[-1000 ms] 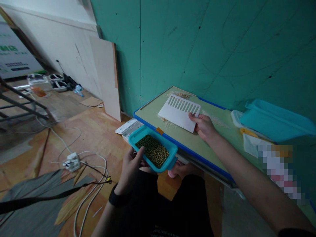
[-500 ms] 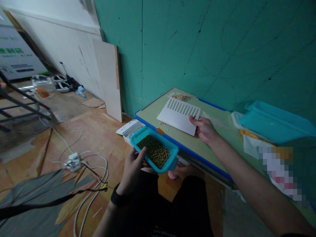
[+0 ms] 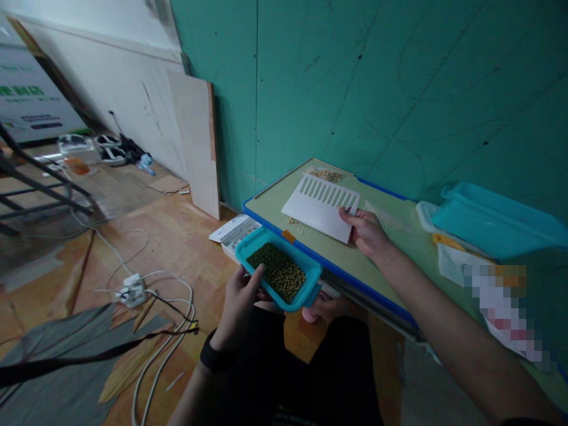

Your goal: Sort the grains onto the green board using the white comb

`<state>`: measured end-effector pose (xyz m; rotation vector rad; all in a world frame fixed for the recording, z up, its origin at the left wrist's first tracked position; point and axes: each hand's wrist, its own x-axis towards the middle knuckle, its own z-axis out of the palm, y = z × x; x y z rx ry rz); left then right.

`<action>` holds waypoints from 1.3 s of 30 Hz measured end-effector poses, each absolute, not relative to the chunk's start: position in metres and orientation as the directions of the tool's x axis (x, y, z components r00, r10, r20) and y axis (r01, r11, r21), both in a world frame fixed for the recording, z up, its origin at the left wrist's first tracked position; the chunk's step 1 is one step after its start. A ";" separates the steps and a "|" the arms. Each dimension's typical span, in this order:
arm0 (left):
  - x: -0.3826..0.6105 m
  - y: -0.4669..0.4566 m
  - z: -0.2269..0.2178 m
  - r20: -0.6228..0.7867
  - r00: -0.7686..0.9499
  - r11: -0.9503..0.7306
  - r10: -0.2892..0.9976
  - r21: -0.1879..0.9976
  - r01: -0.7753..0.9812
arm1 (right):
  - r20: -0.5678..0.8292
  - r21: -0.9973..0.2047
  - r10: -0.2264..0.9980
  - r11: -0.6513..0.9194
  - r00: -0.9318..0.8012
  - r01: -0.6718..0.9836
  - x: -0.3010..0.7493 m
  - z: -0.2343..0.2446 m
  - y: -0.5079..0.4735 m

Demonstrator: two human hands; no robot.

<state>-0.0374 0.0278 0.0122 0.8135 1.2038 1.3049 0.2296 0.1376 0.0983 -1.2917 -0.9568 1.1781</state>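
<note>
My left hand [image 3: 246, 290] is closed on the near left rim of a small blue plastic tray [image 3: 313, 284], its thumb over the edge. Inside the tray lie dark green beans [image 3: 270, 255] on one side and tan beans [image 3: 289, 281] on the other. My right hand [image 3: 364, 231] pinches the right end of a flat white slotted scraper [image 3: 310, 216] above the green tabletop [image 3: 412, 284]. A row of long slots runs along the scraper's far edge. Small grains [image 3: 298, 223] lie at its near edge, and a pile of pale beans [image 3: 326, 175] lies just beyond it.
At the table's right stands a large blue bin [image 3: 492, 219], with a plastic bag [image 3: 452, 263] before it. An open white box [image 3: 233, 234] sits under the tray's far left corner. Cables and a power strip [image 3: 133, 290] lie on the floor at left.
Almost nothing differs. Both hands keep their holds on the tray and the scraper, with only a very slight shift of the view.
</note>
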 end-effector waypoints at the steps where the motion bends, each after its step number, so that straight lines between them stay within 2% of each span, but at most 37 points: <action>1: -0.037 0.028 0.012 -0.186 -0.135 0.146 0.973 0.953 -0.264 | -0.095 -0.991 0.979 -0.076 0.183 -0.106 0.229 0.099 0.138; 24: -0.037 0.028 0.014 -0.190 -0.092 0.156 0.978 0.943 -0.293 | -0.138 -0.986 0.985 -0.128 0.102 -0.103 0.214 0.102 0.131; 39: -0.036 0.027 0.014 -0.190 -0.103 0.155 0.976 0.948 -0.279 | -0.181 -0.977 0.975 -0.162 0.131 -0.142 0.211 0.103 0.107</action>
